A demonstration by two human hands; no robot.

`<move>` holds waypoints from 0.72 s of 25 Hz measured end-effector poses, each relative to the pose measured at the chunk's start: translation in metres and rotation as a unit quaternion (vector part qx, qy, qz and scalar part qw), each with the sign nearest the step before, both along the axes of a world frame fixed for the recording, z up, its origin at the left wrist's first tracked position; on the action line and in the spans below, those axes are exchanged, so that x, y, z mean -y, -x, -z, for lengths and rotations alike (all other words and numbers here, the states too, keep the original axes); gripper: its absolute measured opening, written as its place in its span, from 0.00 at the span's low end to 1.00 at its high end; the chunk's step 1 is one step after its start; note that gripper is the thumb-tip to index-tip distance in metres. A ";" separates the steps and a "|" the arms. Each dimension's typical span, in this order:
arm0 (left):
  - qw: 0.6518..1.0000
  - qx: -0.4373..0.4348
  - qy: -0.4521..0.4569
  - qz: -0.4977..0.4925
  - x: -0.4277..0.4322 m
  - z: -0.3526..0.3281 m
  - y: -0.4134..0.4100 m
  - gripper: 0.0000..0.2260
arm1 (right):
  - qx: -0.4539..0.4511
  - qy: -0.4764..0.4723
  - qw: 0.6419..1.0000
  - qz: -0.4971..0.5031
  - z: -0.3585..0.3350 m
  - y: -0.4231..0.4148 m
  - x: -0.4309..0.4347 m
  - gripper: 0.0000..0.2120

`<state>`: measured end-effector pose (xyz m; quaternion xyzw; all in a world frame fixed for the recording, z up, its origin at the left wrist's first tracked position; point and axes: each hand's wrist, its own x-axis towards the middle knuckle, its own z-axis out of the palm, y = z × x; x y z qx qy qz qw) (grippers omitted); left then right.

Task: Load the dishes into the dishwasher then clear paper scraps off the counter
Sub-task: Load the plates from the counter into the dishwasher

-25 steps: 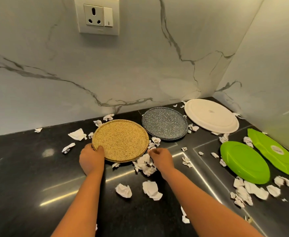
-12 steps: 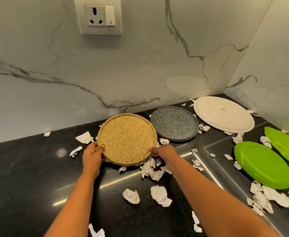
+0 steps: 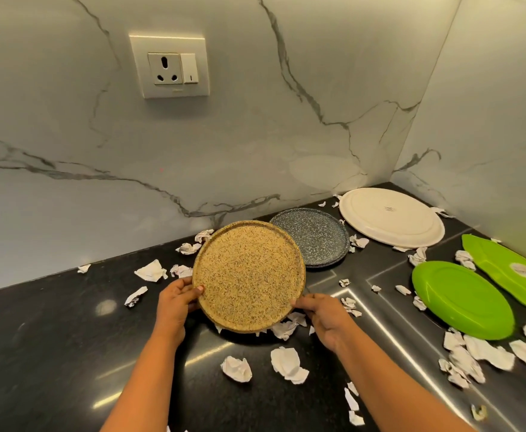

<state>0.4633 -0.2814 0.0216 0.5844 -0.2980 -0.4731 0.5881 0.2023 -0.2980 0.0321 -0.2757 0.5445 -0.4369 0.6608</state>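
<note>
- Head view: left hand (image 3: 177, 302) and right hand (image 3: 324, 319) gripped opposite rims of round tan speckled plate (image 3: 249, 275) over black stone counter (image 3: 53, 338).
- Face tilted toward camera; round, no long axis.
- Far rim near dark grey speckled plate (image 3: 317, 238).

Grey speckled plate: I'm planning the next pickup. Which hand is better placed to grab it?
Right, probably. The right hand grips the tan plate on the side facing the grey speckled plate; the left hand holds the far side.

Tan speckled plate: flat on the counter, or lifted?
Lifted, tilted toward the camera. Left grip and right grip hold the tan speckled plate by its rim; its far edge hides part of the grey plate.
</note>
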 end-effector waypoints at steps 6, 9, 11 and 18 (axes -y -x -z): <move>0.994 -0.083 -0.013 0.070 0.015 -0.020 0.066 0.12 | 0.084 -0.002 0.990 0.110 0.005 0.055 -0.035 0.09; 0.983 -0.106 -0.018 0.150 0.027 -0.030 0.114 0.14 | 0.105 0.014 0.978 0.179 -0.003 0.098 -0.060 0.11; 0.971 -0.114 -0.034 0.205 0.032 -0.036 0.152 0.16 | 0.106 0.024 0.967 0.229 -0.008 0.127 -0.077 0.12; 0.926 -0.139 -0.079 0.343 0.017 -0.035 0.299 0.16 | 0.102 0.045 0.917 0.383 -0.016 0.223 -0.170 0.13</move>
